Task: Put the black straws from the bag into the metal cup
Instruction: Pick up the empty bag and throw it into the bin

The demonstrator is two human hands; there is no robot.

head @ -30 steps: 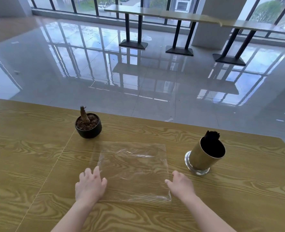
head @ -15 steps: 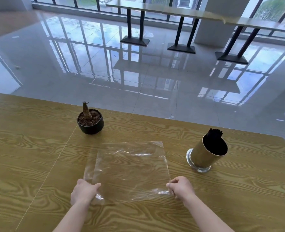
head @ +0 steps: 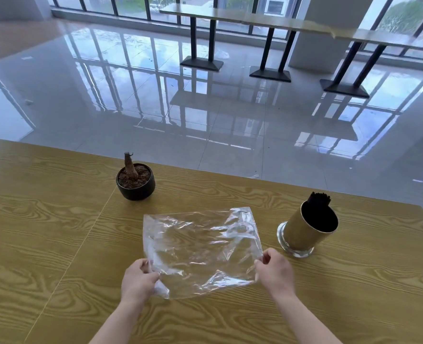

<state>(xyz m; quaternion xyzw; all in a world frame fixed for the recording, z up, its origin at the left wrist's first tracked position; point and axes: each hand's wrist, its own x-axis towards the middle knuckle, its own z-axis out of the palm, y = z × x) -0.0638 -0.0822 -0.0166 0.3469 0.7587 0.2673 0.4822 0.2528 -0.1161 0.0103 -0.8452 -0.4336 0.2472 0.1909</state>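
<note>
Both hands, left hand and right hand, are pinching the empty clear plastic bag by its near corners; black straws are sitting in the metal cup already, so I'm guessing setting the bag aside is next.

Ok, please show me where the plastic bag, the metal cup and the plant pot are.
plastic bag (head: 200,247): head view, middle of the clear sheet.
metal cup (head: 302,234): head view, gold side wall.
plant pot (head: 137,191): head view, black front wall.
</note>
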